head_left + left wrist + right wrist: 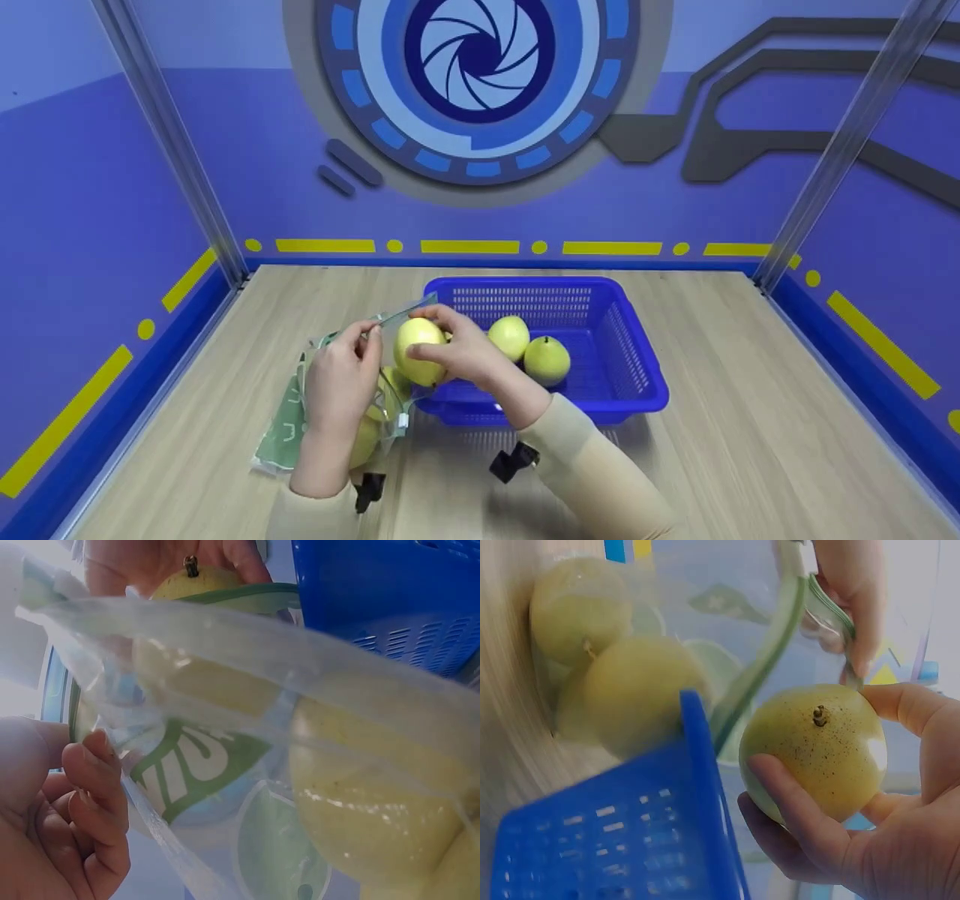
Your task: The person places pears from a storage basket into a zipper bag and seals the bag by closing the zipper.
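Observation:
My left hand [341,382] pinches the rim of a clear zip bag [225,705] with green print, keeping its mouth apart. Several yellow-green pears [645,690] lie inside the bag, seen through the plastic. At the bag's mouth my right hand [469,349] grips another pear [817,750], fingers and thumb around its sides. That pear's speckled stem end faces the right wrist camera. Just right of the bag stands a blue plastic basket [645,375], holding a pear [509,337] and a second pear [547,361] at its left side.
The basket's slotted near wall passes under my right forearm. A wooden tabletop [750,450] carries everything, with blue-purple panels [480,217] at the back and both sides. Metal posts [176,150] rise at the rear corners.

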Demonstrator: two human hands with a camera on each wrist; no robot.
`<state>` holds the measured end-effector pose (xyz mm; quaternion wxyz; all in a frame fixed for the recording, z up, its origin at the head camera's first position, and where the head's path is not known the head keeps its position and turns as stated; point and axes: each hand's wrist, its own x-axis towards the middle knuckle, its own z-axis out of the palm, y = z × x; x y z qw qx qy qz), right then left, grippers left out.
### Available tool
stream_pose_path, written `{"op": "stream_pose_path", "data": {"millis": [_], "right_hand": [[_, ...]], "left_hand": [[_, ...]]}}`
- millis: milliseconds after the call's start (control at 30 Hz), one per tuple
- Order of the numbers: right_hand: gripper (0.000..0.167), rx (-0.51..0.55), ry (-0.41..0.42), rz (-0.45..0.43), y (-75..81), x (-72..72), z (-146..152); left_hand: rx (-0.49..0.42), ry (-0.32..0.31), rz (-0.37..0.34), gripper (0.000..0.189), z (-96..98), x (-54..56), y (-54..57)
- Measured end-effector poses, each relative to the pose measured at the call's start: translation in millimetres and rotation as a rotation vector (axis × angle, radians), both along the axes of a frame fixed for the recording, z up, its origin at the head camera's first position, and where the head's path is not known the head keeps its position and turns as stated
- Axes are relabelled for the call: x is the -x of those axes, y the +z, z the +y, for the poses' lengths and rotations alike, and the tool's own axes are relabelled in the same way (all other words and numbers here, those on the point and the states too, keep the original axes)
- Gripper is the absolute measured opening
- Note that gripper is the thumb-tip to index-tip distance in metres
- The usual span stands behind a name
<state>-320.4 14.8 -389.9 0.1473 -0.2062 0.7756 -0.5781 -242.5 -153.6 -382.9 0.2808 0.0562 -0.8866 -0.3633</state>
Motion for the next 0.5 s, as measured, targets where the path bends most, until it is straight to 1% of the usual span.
{"op": "stream_pose_path", "data": {"millis": [167,267,400,500], "right_hand": [[0.056,-0.004,-0.001,-0.017,-2.5,-5.5,-11.9],[0.057,0.008,-0.003,-0.042,-4.4,-9.1,-18.4],[0.056,0.046,-0.015,-0.096,-7.4,-12.3,-23.6],[0.055,0.089,-0.017,-0.118,-6.9,-13.9,-23.5]], "left_hand": [[0.000,0.005,0.015,0.026,-0.9,-0.1,-0.2],[0.003,0.015,0.019,0.026,-0.8,-0.1,0.5],[0.005,0.026,0.023,0.025,-1.1,-0.7,0.5],[0.002,0.030,0.028,0.024,-1.7,-1.3,1.4]]}}
